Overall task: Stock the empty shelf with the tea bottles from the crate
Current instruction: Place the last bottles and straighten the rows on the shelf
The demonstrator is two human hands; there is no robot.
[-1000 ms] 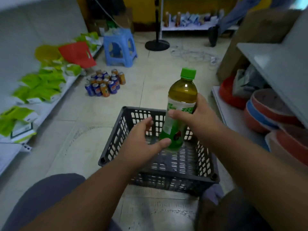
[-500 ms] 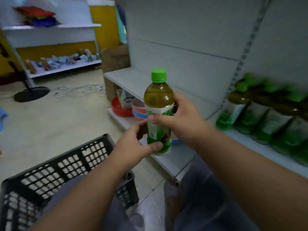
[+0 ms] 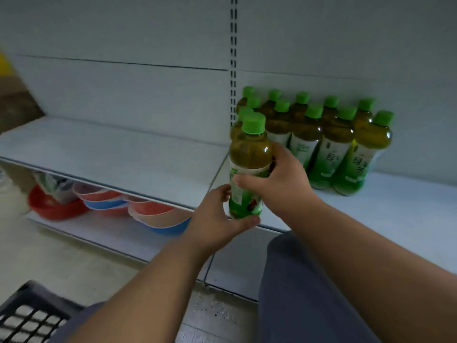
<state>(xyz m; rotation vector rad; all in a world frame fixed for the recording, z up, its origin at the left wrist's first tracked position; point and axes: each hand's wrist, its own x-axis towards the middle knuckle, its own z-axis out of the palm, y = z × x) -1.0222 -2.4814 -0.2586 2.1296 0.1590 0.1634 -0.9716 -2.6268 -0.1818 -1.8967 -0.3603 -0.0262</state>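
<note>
I hold a tea bottle (image 3: pixel 249 154) with a green cap and green label upright, just in front of the white shelf (image 3: pixel 395 206). My right hand (image 3: pixel 282 179) grips its middle from the right. My left hand (image 3: pixel 217 219) cups its base from below and the left, thumb under the bottom. Several matching tea bottles (image 3: pixel 331 142) stand in rows on the shelf against the back panel, right behind and to the right of the held one. A corner of the black crate (image 3: pixel 27 315) shows at the bottom left.
The shelf section (image 3: pixel 111 154) to the left is bare white. Under it, stacked red, pink and blue plastic basins (image 3: pixel 103 201) sit on the bottom shelf. My knees in grey trousers (image 3: pixel 296 280) are close to the shelf front. Pale floor lies at left.
My view swung from the crate round to the shelf. Both hands carried the bottle along, and it now stands close to the rows of bottles on the shelf.
</note>
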